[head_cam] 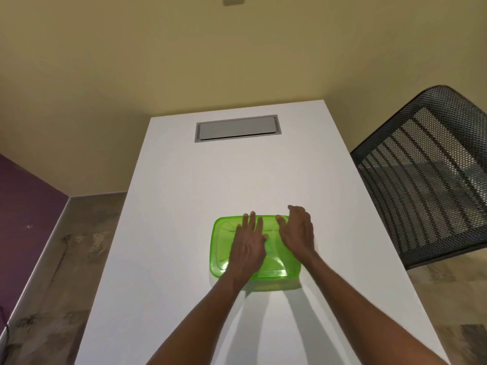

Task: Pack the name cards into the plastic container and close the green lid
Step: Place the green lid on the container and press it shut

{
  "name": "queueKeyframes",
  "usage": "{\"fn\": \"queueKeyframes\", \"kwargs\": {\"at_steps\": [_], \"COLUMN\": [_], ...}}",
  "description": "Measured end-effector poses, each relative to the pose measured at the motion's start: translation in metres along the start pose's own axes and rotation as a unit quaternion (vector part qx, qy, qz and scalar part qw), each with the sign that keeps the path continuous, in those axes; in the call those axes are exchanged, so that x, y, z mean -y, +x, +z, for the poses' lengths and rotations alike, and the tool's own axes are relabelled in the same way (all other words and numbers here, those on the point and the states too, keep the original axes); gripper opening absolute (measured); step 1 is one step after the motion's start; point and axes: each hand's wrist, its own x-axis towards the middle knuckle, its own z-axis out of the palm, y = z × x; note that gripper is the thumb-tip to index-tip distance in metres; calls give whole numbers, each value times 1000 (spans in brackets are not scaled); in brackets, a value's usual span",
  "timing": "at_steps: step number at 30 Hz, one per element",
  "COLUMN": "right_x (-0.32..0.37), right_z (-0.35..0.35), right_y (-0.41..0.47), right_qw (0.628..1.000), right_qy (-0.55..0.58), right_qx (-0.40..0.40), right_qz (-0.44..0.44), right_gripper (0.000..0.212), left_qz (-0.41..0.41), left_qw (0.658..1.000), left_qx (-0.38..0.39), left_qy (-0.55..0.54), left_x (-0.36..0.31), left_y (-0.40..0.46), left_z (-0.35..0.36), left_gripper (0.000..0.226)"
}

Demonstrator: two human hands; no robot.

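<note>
A translucent green lid [222, 241] lies flat on top of the plastic container in the middle of the white table [171, 206]. My left hand [249, 243] presses down on the lid's middle with straight fingers reaching its far edge. My right hand [297, 233] lies on the lid's far right corner, fingers bent over that corner's edge. The container body under the lid is mostly hidden; only a sliver of its front wall [266, 283] shows. No name cards are visible.
A grey cable hatch [237, 127] is set into the table's far end. A black mesh chair [432, 175] stands close to the table's right edge. Floor and a purple wall lie to the left.
</note>
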Motion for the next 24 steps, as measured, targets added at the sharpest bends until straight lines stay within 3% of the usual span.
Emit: {"fn": "queueKeyframes", "kwargs": {"at_steps": [3,9,18,24], "right_x": [1,-23,-31,-24], "right_z": [25,48,44,46], "right_y": [-32,-52,-45,-44], "right_qw": [994,974,966,963], "right_qy": [-77,-170,-175,-175], "right_qx": [-13,-23,-15,17], "right_qz": [-71,-145,-187,-204], "right_gripper": [59,71,71,68], "left_qz": [-8,-29,-51,-24], "left_qw": [999,997,995,997], "left_qx": [-45,-44,-71,-66], "left_qy": [17,51,49,44], "left_x": [32,65,61,54], "left_y": [-5,-13,-23,-29], "left_z": [-2,5,13,18], "left_gripper": [64,88,85,67]}}
